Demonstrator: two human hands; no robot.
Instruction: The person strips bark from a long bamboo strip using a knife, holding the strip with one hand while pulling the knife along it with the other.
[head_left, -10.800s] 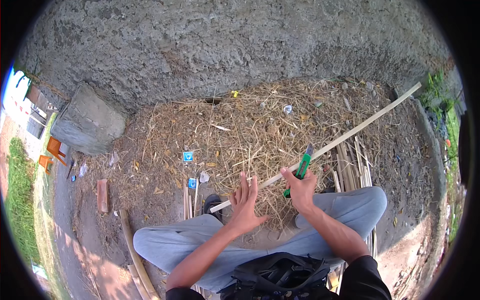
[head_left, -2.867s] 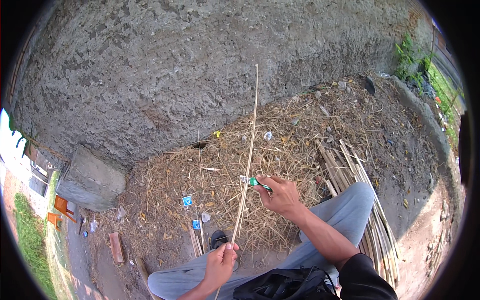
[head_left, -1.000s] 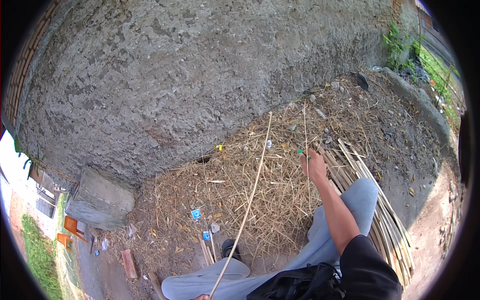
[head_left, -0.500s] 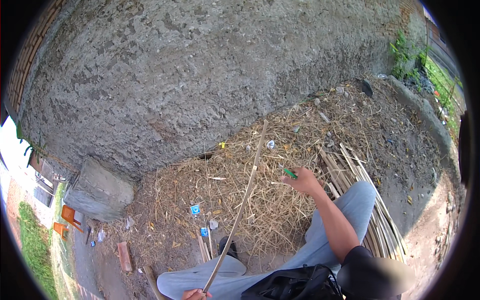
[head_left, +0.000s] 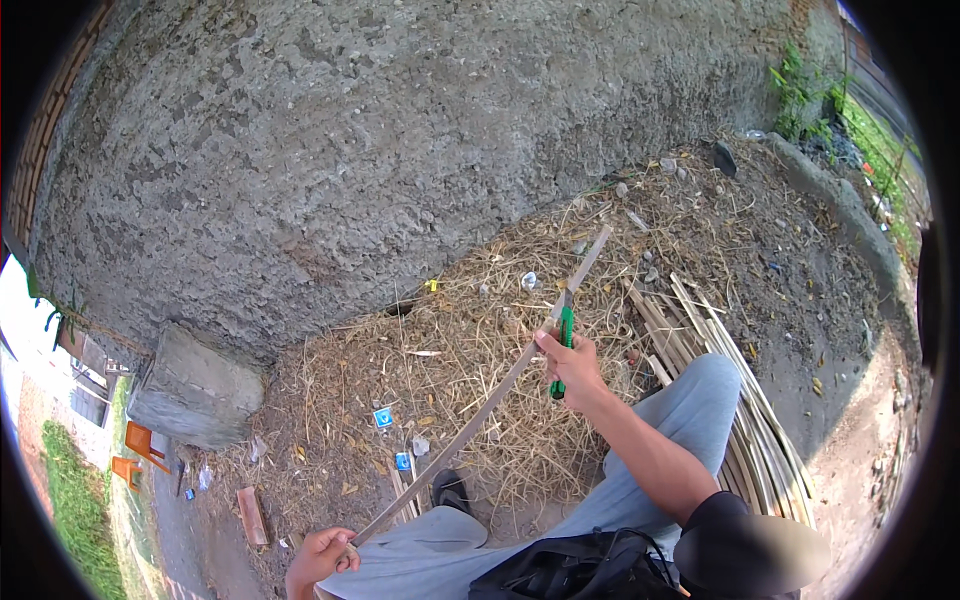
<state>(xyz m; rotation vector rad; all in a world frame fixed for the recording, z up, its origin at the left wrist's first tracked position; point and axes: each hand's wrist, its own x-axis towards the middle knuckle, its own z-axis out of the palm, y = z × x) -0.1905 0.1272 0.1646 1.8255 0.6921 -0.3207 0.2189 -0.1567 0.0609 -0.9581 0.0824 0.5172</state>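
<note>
Nearest of all, a black bag (head_left: 585,570) lies in the person's lap, with grey trouser legs (head_left: 640,480) spreading out to either side. Just left of it, at the lower edge, the left hand (head_left: 322,556) is closed around the near end of a long thin bamboo strip (head_left: 480,400). From there the strip slants up and to the right, over a dark shoe (head_left: 452,490) and across the straw, until its far tip points toward the wall. Partway along it, the right hand (head_left: 568,362) is wrapped around a green-handled knife (head_left: 564,345), gripping it upright with the handle showing above and below the fist; the hand sits right against the strip, and the blade seems to lie along it, though that part is too small to make out for sure.

Right of the right knee, a bundle of split bamboo slats (head_left: 735,400) rests on the ground, running away into the distance. Left of the strip, small blue scraps (head_left: 384,418) lie in the dry straw litter (head_left: 450,350), which covers the ground all the way to the wall. Further left stands a concrete block (head_left: 195,392), and near it an orange chair (head_left: 140,440). Farthest, a rough grey plastered wall (head_left: 400,150) fills the upper part of the view, with green weeds (head_left: 800,95) at its far right end
</note>
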